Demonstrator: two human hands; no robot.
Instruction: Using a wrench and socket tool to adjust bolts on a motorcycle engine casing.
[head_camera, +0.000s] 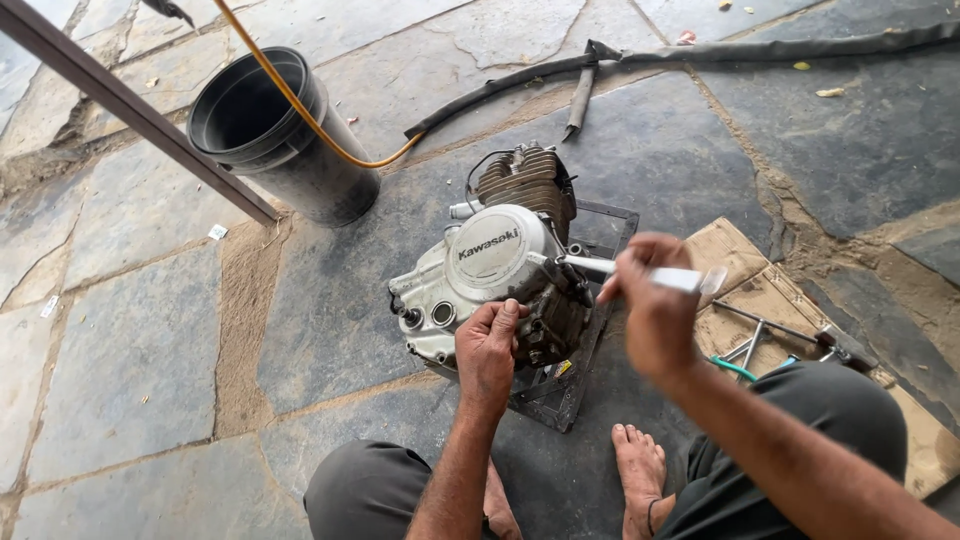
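A small motorcycle engine (495, 270) with a pale round side cover and a finned cylinder stands on a dark flat stand (560, 395) on the stone floor. My left hand (487, 345) grips the engine's near lower edge. My right hand (650, 305) holds a white-handled tool (640, 272), with its metal shaft pointing left into the engine's right side. My knees and bare feet are at the bottom of the view.
A black bucket (270, 135) stands beyond the engine, with a yellow hose (300, 105) running past it. A dark rubber strip (650, 55) lies across the floor. Flattened cardboard (760, 300) on the right carries wrenches (780, 335). A metal bar (130, 105) slants at upper left.
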